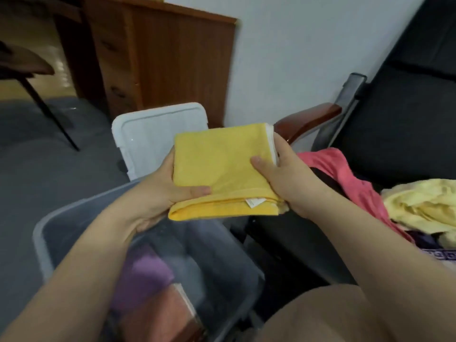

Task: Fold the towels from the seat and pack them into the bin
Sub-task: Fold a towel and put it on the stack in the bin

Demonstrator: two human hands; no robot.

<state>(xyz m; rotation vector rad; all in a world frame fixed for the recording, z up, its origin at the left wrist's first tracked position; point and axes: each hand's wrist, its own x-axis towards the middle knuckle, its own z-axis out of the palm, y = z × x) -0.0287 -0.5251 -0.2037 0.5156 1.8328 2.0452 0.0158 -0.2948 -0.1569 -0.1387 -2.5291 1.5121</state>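
Note:
I hold a folded yellow towel (217, 166) in the air above the far end of the clear plastic bin (42, 240). My left hand (162, 191) grips its left edge, thumb on top. My right hand (283, 181) grips its right edge, thumb on top, next to a white tag at the fold. Inside the bin lie a folded purple towel (143, 280) and a folded brown towel (162, 319). On the black seat (394, 144) at the right lie a crumpled pink towel (345, 174), a pale yellow towel (424, 206) and a dark purple patterned one (436, 253).
The bin's white lid (158, 134) leans behind the bin. A wooden drawer cabinet (158, 60) stands against the wall at the back. The seat's wooden armrest (308, 119) is just right of the held towel. A chair leg (49, 112) stands at the far left on grey floor.

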